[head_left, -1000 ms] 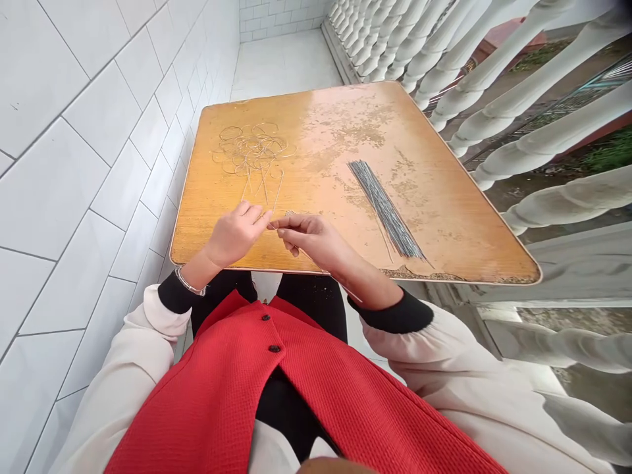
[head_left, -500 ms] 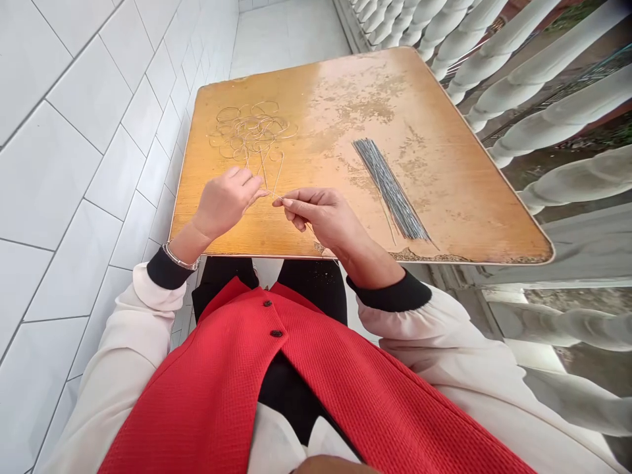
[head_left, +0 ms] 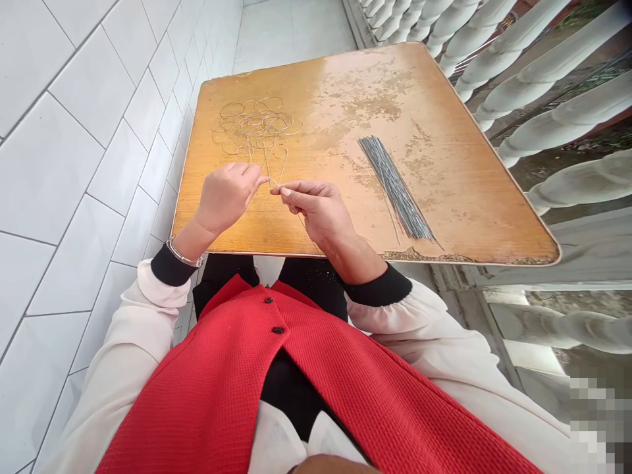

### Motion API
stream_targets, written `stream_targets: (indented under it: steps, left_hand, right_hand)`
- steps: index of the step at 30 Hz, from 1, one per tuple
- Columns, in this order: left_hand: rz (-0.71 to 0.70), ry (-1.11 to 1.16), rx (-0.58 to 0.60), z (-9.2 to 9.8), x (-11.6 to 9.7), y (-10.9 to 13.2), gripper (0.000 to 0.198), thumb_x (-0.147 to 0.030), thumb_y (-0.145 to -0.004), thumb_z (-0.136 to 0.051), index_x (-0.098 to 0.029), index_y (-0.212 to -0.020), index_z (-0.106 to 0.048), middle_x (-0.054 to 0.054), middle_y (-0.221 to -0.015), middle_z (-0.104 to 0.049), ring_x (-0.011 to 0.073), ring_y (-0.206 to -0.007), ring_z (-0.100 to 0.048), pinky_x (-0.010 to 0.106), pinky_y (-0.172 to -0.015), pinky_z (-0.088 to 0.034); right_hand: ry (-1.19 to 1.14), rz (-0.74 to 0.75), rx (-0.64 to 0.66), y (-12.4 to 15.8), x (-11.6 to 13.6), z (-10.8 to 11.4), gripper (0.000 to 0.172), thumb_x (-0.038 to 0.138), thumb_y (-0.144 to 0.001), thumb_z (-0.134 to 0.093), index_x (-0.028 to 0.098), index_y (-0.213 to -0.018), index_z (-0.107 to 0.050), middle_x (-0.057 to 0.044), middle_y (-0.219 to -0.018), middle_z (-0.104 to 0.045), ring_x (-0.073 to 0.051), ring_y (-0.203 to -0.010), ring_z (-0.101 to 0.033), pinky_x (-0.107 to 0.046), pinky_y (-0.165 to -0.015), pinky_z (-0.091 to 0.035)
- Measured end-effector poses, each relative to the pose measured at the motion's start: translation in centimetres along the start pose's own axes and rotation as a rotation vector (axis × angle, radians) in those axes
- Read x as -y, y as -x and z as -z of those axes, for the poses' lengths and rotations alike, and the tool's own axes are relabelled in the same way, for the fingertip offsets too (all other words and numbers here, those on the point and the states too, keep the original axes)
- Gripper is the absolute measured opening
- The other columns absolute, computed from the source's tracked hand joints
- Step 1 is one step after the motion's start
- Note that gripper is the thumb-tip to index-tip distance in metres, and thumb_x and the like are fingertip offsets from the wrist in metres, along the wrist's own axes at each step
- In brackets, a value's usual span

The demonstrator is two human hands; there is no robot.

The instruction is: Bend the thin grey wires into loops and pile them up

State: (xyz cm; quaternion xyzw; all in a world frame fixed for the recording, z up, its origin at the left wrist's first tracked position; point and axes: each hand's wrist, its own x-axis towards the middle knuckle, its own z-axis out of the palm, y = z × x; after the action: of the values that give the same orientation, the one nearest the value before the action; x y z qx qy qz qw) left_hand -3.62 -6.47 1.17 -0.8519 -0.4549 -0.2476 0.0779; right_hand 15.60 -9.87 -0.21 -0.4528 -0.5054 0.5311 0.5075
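A thin wire runs between my hands above the near left part of the table. My right hand pinches it between thumb and forefinger, and one end slants down toward the table's front edge. My left hand is closed on the wire's other part, fingertips close to the right ones. Just beyond lies a loose heap of wires bent into loops, with a few straight tails pointing at my hands. To the right rests a bundle of straight grey wires, a single wire lying apart along its left side.
The wooden table has a worn, peeling surface and a chipped front edge. A white tiled wall stands close on the left. White balusters line the right side.
My right hand has shifted slightly left and turned, so more of the wire's slanting end shows below it. The left hand stays nearly in place; the view has moved a little.
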Motion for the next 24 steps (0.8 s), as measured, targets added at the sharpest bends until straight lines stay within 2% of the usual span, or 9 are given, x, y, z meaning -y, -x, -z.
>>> stream_targets:
  steps: [5,8,14,19,24]
  left_hand:
    - [0.0,0.032,-0.02,0.2,0.1,-0.3,0.049,-0.054,-0.106,-0.028,-0.022,-0.098,-0.063,0.006,-0.086,-0.068,0.019,-0.091,-0.065,0.03,-0.082,-0.048]
    - [0.001,0.015,0.009,0.6,0.0,-0.4,0.051,-0.053,-0.106,-0.026,-0.02,-0.097,-0.064,0.008,-0.089,-0.07,0.0195,-0.091,-0.067,0.031,-0.082,-0.048]
    - [0.023,0.024,-0.002,0.8,-0.4,-0.2,0.048,-0.048,-0.107,-0.028,-0.02,-0.096,-0.065,0.006,-0.085,-0.072,0.017,-0.08,-0.067,0.029,-0.074,-0.047]
    - [0.104,0.191,-0.065,0.5,-1.5,-0.4,0.042,-0.046,-0.108,-0.033,-0.024,-0.096,-0.066,0.003,-0.082,-0.073,0.0136,-0.073,-0.067,0.027,-0.068,-0.048]
    - [0.195,0.393,-0.113,0.2,-2.3,-0.6,0.032,-0.037,-0.107,-0.038,-0.022,-0.101,-0.066,0.001,-0.085,-0.074,0.0099,-0.072,-0.067,0.024,-0.069,-0.052]
  right_hand:
    - [0.02,0.007,-0.034,-0.3,-0.7,-0.2,0.021,0.042,-0.072,-0.076,0.021,-0.076,-0.077,-0.005,-0.082,-0.07,-0.012,-0.063,-0.043,-0.027,-0.054,-0.031]
    - [0.03,0.005,-0.045,-0.2,-0.7,-0.1,0.021,0.042,-0.072,-0.076,0.021,-0.076,-0.077,-0.005,-0.082,-0.07,-0.012,-0.064,-0.043,-0.028,-0.055,-0.03]
    - [-0.038,0.008,-0.035,-0.1,-0.5,-0.2,0.017,0.037,-0.07,-0.078,0.021,-0.074,-0.076,-0.005,-0.082,-0.071,-0.011,-0.063,-0.042,-0.026,-0.053,-0.028]
    - [-0.058,0.002,-0.027,-0.2,-0.7,-0.9,0.023,0.043,-0.072,-0.077,0.021,-0.078,-0.075,-0.004,-0.08,-0.067,-0.01,-0.059,-0.036,-0.027,-0.051,-0.027]
    - [-0.127,0.044,-0.028,-0.1,-0.9,-1.2,0.024,0.044,-0.074,-0.078,0.021,-0.08,-0.073,-0.001,-0.075,-0.061,-0.009,-0.057,-0.039,-0.026,-0.052,-0.031]
